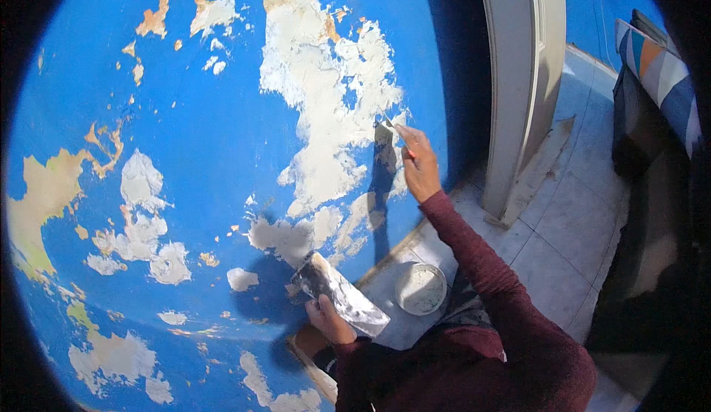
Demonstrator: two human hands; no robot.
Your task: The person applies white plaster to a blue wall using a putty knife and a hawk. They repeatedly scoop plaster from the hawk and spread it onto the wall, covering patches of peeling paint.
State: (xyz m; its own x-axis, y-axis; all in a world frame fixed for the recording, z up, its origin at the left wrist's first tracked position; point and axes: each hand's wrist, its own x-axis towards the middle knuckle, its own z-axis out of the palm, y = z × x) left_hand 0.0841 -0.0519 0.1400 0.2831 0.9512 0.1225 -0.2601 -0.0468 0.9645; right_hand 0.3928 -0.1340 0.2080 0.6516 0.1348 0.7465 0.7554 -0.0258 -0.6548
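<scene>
A blue wall (215,116) with peeled spots carries several rough patches of white filler, the largest patch (322,138) running down its middle. My right hand (421,166) is closed round the handle of a small putty knife (385,125), whose blade is at the right edge of that patch. Lower down, my left hand (331,322) grips a flat rectangular plastering trowel (346,295) close to the wall. White filler smears its face, and its handle is hidden. Both hands cast shadows on the wall.
On the tiled floor (552,268) by my legs stands a round white tub (421,289) with pale material inside. A white door frame (515,79) rises right of the wall. Dark furniture with a patterned cushion (655,71) sits at the far right.
</scene>
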